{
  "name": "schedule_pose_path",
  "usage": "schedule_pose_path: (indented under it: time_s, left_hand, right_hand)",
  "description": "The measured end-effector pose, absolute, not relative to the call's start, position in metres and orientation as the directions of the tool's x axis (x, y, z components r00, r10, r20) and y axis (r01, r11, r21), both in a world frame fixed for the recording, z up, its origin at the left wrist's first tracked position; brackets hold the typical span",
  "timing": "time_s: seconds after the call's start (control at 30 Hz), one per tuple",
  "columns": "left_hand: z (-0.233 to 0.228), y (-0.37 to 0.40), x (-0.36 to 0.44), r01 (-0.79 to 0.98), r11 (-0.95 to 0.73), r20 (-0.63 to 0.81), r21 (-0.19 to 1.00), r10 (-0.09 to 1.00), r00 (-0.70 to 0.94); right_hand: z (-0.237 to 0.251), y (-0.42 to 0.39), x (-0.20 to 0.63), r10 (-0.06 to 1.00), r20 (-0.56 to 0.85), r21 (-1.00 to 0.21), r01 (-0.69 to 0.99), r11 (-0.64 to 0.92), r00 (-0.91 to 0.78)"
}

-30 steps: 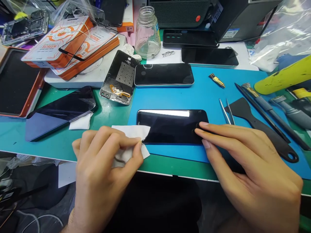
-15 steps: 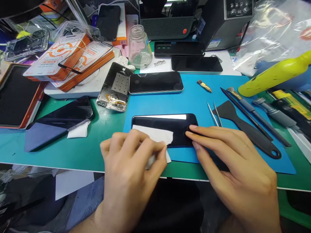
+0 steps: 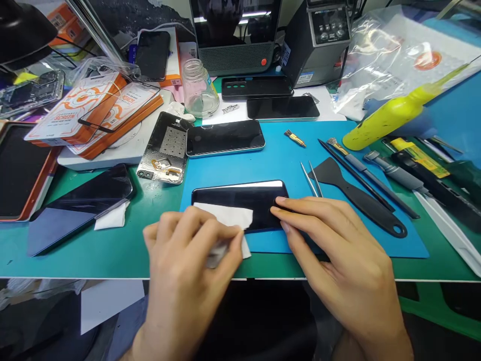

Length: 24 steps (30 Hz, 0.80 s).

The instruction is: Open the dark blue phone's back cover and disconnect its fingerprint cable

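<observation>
A black smartphone (image 3: 261, 200) lies screen up on the blue mat, a bright reflection along its far edge. My left hand (image 3: 188, 255) is closed, pinching a folded white tissue (image 3: 229, 215) between thumb and index finger. The tissue lies over the left part of the screen and hangs past the phone's near edge. At the phone's right end, my right hand (image 3: 338, 250) holds it, with fingertips on the glass and the thumb at the near edge. Tweezers (image 3: 311, 179) and a black plastic spatula (image 3: 356, 195) lie beyond that hand.
Behind lie another phone (image 3: 225, 138) and an opened phone body (image 3: 165, 148). A glass jar (image 3: 200, 93) stands near the orange-white boxes (image 3: 80, 108). On the right are a yellow bottle (image 3: 391, 120), brushes and knives. A dark phone (image 3: 82, 208) leans on tissue at left.
The camera view has tilted and shifted, so the whole bench appears further left and slightly lower. Both hands keep nearly the same places on the phone and tissue.
</observation>
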<state>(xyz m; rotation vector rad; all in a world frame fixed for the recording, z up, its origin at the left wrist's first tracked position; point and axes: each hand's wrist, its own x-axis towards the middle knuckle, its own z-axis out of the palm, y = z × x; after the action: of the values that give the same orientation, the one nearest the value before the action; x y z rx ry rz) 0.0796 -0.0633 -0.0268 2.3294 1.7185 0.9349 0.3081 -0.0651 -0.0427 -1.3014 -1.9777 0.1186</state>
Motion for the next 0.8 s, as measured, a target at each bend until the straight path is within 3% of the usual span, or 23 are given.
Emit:
schedule_pose_path:
  time_s: [0.13, 0.43, 0.8]
  left_hand:
    - [-0.027, -0.061, 0.094, 0.825, -0.378, 0.433, 0.421, 0.882, 0.183]
    - [-0.025, -0.076, 0.043, 0.9, -0.312, 0.406, 0.305, 0.897, 0.173]
    - [-0.027, -0.068, 0.063, 0.873, -0.358, 0.444, 0.333, 0.876, 0.19]
  right_hand:
    - [-0.042, -0.066, 0.309, 0.827, 0.524, -0.452, 0.756, 0.473, -0.205]
    - [-0.043, -0.064, 0.307, 0.818, 0.541, -0.452, 0.755, 0.476, -0.192]
    - [-0.043, -0.066, 0.309, 0.816, 0.543, -0.452, 0.751, 0.482, -0.197]
